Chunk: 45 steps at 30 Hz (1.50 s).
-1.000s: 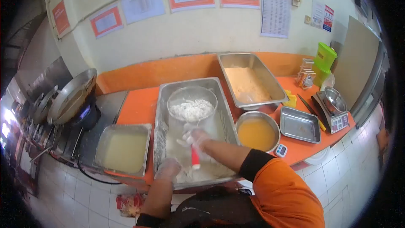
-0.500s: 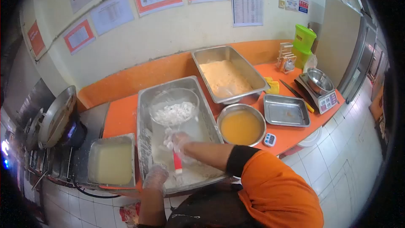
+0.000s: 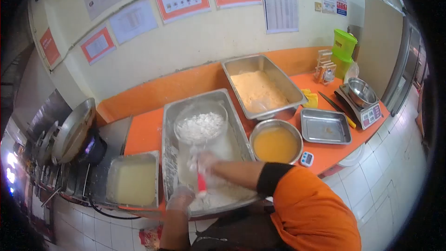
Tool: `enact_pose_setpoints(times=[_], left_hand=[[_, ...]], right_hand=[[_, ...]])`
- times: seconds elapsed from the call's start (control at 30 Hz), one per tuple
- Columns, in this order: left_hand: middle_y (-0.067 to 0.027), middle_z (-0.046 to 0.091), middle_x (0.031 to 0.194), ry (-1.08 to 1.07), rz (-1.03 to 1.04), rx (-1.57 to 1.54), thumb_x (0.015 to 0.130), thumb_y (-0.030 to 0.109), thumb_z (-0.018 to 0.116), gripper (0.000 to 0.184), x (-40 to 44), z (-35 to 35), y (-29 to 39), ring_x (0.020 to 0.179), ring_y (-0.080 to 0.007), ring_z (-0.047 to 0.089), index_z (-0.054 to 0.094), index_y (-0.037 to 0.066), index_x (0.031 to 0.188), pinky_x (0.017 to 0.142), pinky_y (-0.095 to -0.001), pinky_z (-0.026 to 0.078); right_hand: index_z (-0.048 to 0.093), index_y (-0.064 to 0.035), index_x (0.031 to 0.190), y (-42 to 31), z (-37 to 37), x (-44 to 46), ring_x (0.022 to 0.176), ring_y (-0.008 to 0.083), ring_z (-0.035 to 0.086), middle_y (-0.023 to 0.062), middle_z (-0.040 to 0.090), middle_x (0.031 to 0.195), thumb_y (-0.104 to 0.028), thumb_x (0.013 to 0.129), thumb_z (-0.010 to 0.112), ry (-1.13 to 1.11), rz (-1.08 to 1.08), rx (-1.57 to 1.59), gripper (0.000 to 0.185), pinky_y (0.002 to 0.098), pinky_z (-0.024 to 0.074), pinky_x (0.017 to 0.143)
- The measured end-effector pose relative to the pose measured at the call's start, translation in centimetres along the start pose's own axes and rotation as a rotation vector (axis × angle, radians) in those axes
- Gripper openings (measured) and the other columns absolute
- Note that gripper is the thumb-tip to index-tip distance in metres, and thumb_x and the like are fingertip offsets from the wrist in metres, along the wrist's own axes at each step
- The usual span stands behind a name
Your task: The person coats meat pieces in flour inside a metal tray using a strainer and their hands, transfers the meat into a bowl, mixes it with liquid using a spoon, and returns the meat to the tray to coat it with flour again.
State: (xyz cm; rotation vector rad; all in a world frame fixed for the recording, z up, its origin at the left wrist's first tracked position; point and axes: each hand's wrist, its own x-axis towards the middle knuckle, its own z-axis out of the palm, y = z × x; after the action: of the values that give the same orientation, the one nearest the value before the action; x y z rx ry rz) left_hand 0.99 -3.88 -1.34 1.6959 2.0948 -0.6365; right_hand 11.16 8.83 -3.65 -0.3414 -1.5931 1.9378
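Note:
A round sieve (image 3: 178,132) holds white, flour-coated pieces (image 3: 200,126) inside a large metal tray (image 3: 234,125) with white flour in it. Its red handle (image 3: 201,182) points toward me. My right hand (image 3: 209,163), in a clear glove and blurred by motion, is closed around the upper part of that handle. At the tray's near left corner, my gloved left hand (image 3: 182,198) is closed on the rim, its fingertips partly hidden.
Right of the tray stand a bowl of orange liquid (image 3: 277,143), a deep pan of orange-tinted powder (image 3: 260,90), a shallow tray (image 3: 326,128), a timer (image 3: 306,159), a knife (image 3: 334,104) and a scale (image 3: 369,115). Left are a pale-liquid pan (image 3: 134,181) and a wok (image 3: 74,130).
The view has shifted slightly, so the scene sits lower and further right. The pieces lie differently in the sieve. Both hands keep roughly their places at the handle and the rim.

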Motion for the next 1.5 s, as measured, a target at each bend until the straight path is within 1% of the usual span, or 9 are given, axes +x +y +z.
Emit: enact_pose_setpoints(times=[0.07,0.17,0.53,0.6,0.7,0.8,1.23,1.37,1.5], left_hand=[[-0.0142,0.048,0.114,0.104,-0.097,-0.211,0.079,0.022,0.049,0.038,-0.2,-0.4,0.3,0.105,-0.0225,0.048,0.048,0.007,0.113,0.088,-0.0333,0.038],[-0.0148,0.048,0.114,0.150,-0.131,-0.290,0.078,0.023,0.048,0.037,-0.5,-1.9,0.9,0.105,-0.0234,0.048,0.048,0.007,0.112,0.088,-0.0339,0.039],[-0.0169,0.049,0.112,0.143,-0.143,-0.303,0.078,0.025,0.048,0.035,-1.1,-0.9,0.0,0.103,-0.0267,0.049,0.051,0.008,0.109,0.088,-0.0361,0.039],[-0.0173,0.050,0.111,0.144,-0.140,-0.307,0.078,0.026,0.047,0.035,-1.4,-1.1,0.1,0.103,-0.0273,0.049,0.052,0.008,0.108,0.088,-0.0365,0.039],[-0.0178,0.050,0.111,0.121,-0.116,-0.280,0.078,0.026,0.047,0.035,-1.6,0.0,0.1,0.103,-0.0282,0.049,0.053,0.008,0.107,0.088,-0.0371,0.039],[-0.0184,0.050,0.110,0.113,-0.122,-0.276,0.078,0.027,0.047,0.035,-2.0,0.3,0.1,0.102,-0.0291,0.049,0.053,0.008,0.106,0.087,-0.0377,0.039],[-0.0209,0.052,0.107,0.155,-0.311,-0.510,0.077,0.030,0.046,0.034,-4.2,-1.8,1.3,0.101,-0.0329,0.050,0.057,0.009,0.102,0.087,-0.0403,0.039],[-0.0211,0.052,0.107,0.264,-0.214,-0.436,0.078,0.032,0.046,0.035,-1.7,-0.4,0.5,0.101,-0.0334,0.050,0.057,0.009,0.101,0.087,-0.0408,0.038],[-0.0210,0.052,0.107,0.233,-0.176,-0.384,0.077,0.031,0.046,0.034,-1.0,0.3,0.4,0.100,-0.0335,0.050,0.057,0.009,0.101,0.087,-0.0409,0.039]], right_hand=[[0.055,-0.0007,0.088,6.8,-1.0,3.0,0.068,0.0221,0.057,0.0117,0.058,0.078,-0.009,0.078,0.047,-0.026,-0.473,-0.247,0.015,0.0350,0.0460,0.059],[0.058,-0.0055,0.074,-4.1,0.4,1.4,0.064,0.0183,0.055,0.0087,0.057,0.069,-0.011,0.079,0.046,0.178,0.423,0.183,0.014,0.0329,0.0447,0.056],[0.055,-0.0071,0.078,2.3,4.2,0.6,0.061,0.0236,0.054,0.0085,0.055,0.066,-0.015,0.075,0.046,0.120,0.174,0.671,0.012,0.0372,0.0439,0.054],[0.055,-0.0037,0.078,0.1,4.3,-0.8,0.053,0.0236,0.053,0.0089,0.054,0.062,-0.017,0.075,0.050,0.223,-0.097,-0.139,0.014,0.0369,0.0434,0.051],[0.056,-0.0032,0.080,-4.4,3.5,-0.4,0.056,0.0221,0.055,0.0129,0.057,0.070,-0.015,0.074,0.054,0.442,0.529,0.383,0.013,0.0350,0.0451,0.053],[0.056,-0.0056,0.068,-0.3,6.1,-3.5,0.053,0.0217,0.053,0.0116,0.055,0.064,-0.019,0.073,0.055,0.102,0.168,0.743,0.014,0.0370,0.0421,0.049],[0.054,-0.0069,0.083,-5.4,3.8,-0.9,0.063,0.0178,0.053,0.0058,0.052,0.069,-0.012,0.076,0.053,0.301,0.380,0.393,0.009,0.0333,0.0452,0.057],[0.055,-0.0085,0.084,-4.3,3.9,-0.8,0.062,0.0196,0.054,0.0075,0.054,0.070,-0.014,0.080,0.046,0.089,0.050,-0.582,0.012,0.0315,0.0453,0.057],[0.052,-0.0062,0.081,-5.6,2.4,3.4,0.069,0.0215,0.056,0.0093,0.054,0.070,-0.015,0.081,0.045,0.363,0.356,0.632,0.012,0.0339,0.0475,0.063]])
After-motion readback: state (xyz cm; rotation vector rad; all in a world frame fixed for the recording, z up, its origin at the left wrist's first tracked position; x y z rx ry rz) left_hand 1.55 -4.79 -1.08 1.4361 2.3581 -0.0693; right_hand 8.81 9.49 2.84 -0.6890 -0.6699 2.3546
